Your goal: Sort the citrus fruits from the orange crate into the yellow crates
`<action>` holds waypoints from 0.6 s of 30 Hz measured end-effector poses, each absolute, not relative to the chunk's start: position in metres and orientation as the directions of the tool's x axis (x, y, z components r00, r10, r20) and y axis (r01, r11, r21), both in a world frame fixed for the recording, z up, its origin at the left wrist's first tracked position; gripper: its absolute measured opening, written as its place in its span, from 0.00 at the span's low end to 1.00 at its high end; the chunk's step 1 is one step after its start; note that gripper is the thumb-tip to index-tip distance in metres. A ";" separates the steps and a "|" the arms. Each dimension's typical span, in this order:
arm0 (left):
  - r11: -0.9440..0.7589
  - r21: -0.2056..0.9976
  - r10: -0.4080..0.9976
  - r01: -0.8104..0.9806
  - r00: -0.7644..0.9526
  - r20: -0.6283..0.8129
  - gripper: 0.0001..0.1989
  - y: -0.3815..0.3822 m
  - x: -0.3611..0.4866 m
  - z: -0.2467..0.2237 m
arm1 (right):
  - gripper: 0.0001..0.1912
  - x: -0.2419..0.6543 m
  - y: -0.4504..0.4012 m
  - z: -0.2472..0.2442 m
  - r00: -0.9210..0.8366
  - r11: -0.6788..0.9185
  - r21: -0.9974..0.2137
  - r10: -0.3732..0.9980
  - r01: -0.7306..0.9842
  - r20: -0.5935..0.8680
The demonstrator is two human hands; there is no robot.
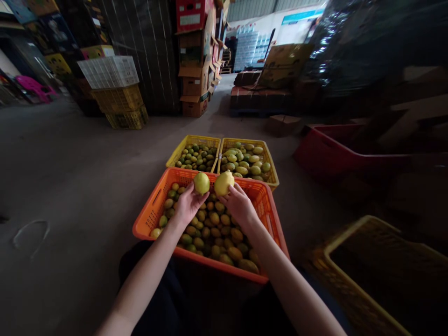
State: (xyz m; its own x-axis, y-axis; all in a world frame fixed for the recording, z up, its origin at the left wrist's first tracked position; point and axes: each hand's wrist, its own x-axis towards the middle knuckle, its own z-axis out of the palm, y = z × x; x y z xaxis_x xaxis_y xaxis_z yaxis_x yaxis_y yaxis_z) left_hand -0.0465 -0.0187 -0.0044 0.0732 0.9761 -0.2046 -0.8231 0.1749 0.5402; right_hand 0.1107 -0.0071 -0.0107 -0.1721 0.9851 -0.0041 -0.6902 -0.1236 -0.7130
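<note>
Over the orange crate (154, 210), my left hand (189, 203) is closed round a greenish-yellow lemon (201, 183). Close beside it, my right hand (240, 203) grips a paler yellow lemon (224, 184) with a pointed tip. A small gap separates the two fruits, both held up near the crate's far rim. Below my hands, the crate holds many green, yellow and orange-tinged lemons (213, 232). Directly behind it stand two yellow crates, the left one (171, 161) with small greener fruits and the right one (273, 172) with larger, paler ones.
A yellow crate (350, 233) stands near me at the right, with a red bin (315, 149) beyond it. Stacked white and yellow baskets (119, 93) are at the far left. Cardboard boxes (194, 86) rise at the back, beside a loaded pallet (261, 100).
</note>
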 end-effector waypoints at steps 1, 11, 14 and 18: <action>0.205 0.507 0.969 -0.837 0.102 -0.224 0.08 -0.018 -0.047 -0.003 | 0.11 0.112 -0.006 -0.011 -0.199 -0.147 -0.697 0.980 -0.702 -0.007; 0.211 0.587 0.967 -0.782 0.077 -0.244 0.12 -0.019 -0.045 -0.001 | 0.11 0.109 -0.002 -0.012 -0.202 -0.250 -0.718 0.967 -0.650 -0.154; 0.257 0.538 0.954 -0.803 0.121 -0.274 0.19 -0.020 -0.048 0.000 | 0.10 0.110 -0.002 -0.012 -0.144 -0.247 -0.705 0.968 -0.665 -0.204; 0.305 0.441 0.917 -0.844 0.136 -0.374 0.18 -0.019 -0.054 -0.005 | 0.08 0.118 -0.002 -0.007 -0.117 -0.281 -0.645 0.951 -0.711 -0.286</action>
State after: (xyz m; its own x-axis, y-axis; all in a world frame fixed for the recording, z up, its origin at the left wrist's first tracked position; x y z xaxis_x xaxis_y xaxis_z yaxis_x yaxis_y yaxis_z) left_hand -0.0537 -0.0186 -0.0049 0.1362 0.9172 -0.3744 -0.8439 0.3054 0.4411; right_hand 0.1179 -0.0019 -0.0075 -0.1169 0.9510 -0.2862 -0.7107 -0.2813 -0.6448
